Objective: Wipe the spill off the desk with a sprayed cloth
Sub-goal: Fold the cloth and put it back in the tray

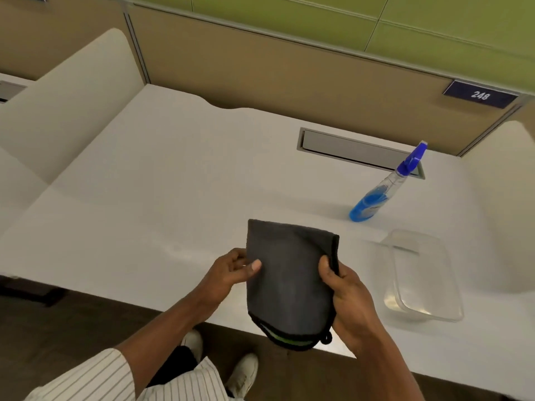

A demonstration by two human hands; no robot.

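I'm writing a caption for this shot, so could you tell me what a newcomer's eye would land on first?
First, the dark grey cloth, folded and held up over the desk's near edge by the left hand and right hand. Next, the blue spray bottle standing far right on the white desk. A clear plastic container sits right of the hands.

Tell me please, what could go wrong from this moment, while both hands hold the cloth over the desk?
1. The clear container sits near the desk's front edge, close to the right hand; an elbow could knock it off.
2. The spray bottle stands to the right, so reaching for it may mean crossing the container.
3. Both hands, left hand included, hold the grey cloth; freeing one to spray could let it unfold or drop.
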